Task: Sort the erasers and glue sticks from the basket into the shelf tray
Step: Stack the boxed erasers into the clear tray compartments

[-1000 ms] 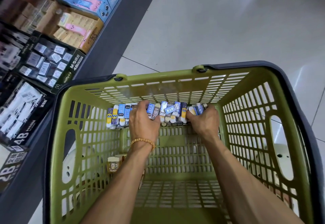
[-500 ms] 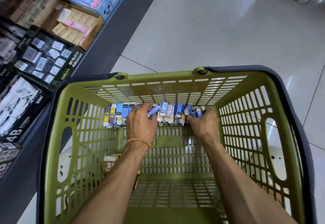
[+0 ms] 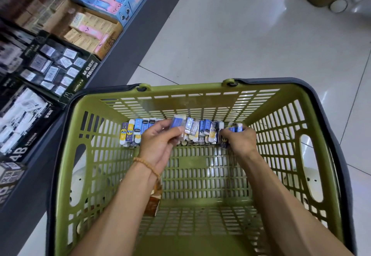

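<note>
White floor tiles (image 3: 251, 41), beaded bracelet (image 3: 146, 164)

Glossy pale tiled floor (image 3: 230, 35) beside a dark grey shelf unit (image 3: 128, 41).

Our left hand (image 3: 160, 145) covers part of the eraser row (image 3: 180, 133) in the basket (image 3: 281, 155), and the blue eraser (image 3: 177, 122) it pinches is blurred, its print unreadable. Our right hand (image 3: 240, 142) hides most of what it grips. A brown pack (image 3: 153, 201) sits half under our left forearm, and the basket's near rim is cut off.
</note>
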`<state>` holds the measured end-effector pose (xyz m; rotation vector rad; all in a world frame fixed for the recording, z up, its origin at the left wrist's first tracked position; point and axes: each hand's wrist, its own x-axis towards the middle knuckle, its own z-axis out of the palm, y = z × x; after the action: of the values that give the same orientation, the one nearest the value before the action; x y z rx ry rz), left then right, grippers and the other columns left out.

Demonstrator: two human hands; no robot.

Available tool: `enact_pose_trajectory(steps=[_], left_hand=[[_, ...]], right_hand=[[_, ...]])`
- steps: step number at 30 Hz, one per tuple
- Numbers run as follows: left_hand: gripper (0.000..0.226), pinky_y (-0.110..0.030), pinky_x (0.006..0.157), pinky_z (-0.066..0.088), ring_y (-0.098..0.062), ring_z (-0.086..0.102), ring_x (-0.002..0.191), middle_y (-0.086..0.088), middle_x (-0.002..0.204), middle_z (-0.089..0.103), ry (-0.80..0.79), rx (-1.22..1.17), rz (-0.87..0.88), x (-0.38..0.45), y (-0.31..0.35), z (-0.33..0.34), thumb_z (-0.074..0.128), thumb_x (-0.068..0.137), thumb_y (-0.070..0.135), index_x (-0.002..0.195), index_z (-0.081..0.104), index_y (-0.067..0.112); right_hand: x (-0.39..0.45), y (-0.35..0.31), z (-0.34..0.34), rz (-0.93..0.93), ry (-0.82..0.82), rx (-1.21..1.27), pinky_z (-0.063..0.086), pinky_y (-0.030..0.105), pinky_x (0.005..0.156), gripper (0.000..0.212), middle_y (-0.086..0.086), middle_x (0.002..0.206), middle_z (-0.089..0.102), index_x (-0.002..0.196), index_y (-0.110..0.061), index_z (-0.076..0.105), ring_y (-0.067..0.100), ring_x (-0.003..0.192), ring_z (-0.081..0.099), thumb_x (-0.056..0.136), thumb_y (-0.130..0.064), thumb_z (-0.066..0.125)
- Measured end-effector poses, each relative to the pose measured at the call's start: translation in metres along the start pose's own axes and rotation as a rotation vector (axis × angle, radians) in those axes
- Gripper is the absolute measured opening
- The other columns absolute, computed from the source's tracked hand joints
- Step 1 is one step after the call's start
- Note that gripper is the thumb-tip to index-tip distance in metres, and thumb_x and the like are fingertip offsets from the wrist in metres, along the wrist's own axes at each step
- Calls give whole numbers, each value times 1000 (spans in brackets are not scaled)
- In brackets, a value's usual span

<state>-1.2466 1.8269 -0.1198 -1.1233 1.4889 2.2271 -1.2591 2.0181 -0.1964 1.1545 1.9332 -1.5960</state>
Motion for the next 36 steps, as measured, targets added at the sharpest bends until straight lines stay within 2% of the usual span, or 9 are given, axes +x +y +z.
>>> enact_pose_trajectory(steps=[4, 10, 14, 18, 20, 24, 27, 30, 36], left_hand=[[25, -26, 66, 45, -16, 60, 71, -7, 74, 70, -116, -368, -228, -25, 12, 2, 63, 67, -6, 82, 57, 14], [16, -31, 61, 56, -25, 70, 73, -15, 91, 68, -273, -495, -371, -54, 14, 13, 64, 74, 3, 89, 61, 7], [10, -21, 54, 54, -18, 69, 66, -14, 84, 68, -257, -304, -204, -72, 21, 17, 60, 81, 2, 90, 65, 4], [13, -18, 53, 53, -16, 68, 62, -10, 77, 69, -245, -177, -32, -93, 44, 9, 53, 92, -3, 90, 64, 1], [13, -17, 52, 53, -15, 67, 60, -9, 74, 70, -276, -145, 33, -104, 58, 5, 52, 93, -3, 91, 65, 0], [9, -19, 53, 55, -16, 67, 58, -10, 72, 69, -325, -40, 128, -130, 80, -4, 56, 92, 1, 92, 64, 0], [12, -22, 53, 56, -22, 70, 70, -15, 85, 70, -289, 104, 220, -144, 93, -13, 59, 93, 8, 101, 64, 0], [13, -25, 58, 56, -30, 68, 83, -18, 94, 71, -296, 194, 311, -157, 109, -24, 56, 96, 8, 107, 62, 6], [27, -24, 50, 42, -13, 56, 57, -1, 71, 66, -267, 315, 412, -184, 146, -42, 42, 95, -10, 96, 55, 14]], right_hand=[[-13, -8, -5, -35, -33, 83, 62, 35, 73, 18, 12, 92, 73, 99, -4, 65, 24, 80, 74, 84, -3, 74], [-54, -27, -2, -151, -165, 310, 60, 50, 79, 10, 13, 82, 72, 85, -5, 65, 31, 77, 71, 81, 3, 71], [-92, -53, -6, -223, -366, 536, 52, 43, 69, 16, 10, 66, 55, 79, -4, 59, 23, 59, 59, 80, 9, 68], [-132, -83, -13, -321, -593, 458, 55, 53, 73, 29, 16, 73, 60, 90, 3, 61, 29, 69, 63, 65, -2, 76], [-152, -96, -12, -414, -600, 327, 53, 56, 69, 25, 15, 72, 60, 83, -4, 62, 31, 71, 60, 65, -6, 79], [-181, -114, -6, -552, -566, 204, 44, 30, 56, 27, 1, 57, 59, 66, -18, 60, 21, 50, 56, 74, -3, 80], [-203, -126, -5, -617, -548, 153, 44, 32, 57, 21, 0, 60, 60, 76, -17, 64, 22, 54, 56, 69, -11, 82], [-219, -140, -4, -637, -548, 137, 48, 31, 55, 23, -2, 63, 60, 88, -12, 64, 19, 60, 58, 75, 1, 78], [-255, -175, -2, -683, -639, 126, 46, 41, 72, 33, 0, 65, 60, 89, -11, 65, 24, 70, 56, 59, -12, 78]])
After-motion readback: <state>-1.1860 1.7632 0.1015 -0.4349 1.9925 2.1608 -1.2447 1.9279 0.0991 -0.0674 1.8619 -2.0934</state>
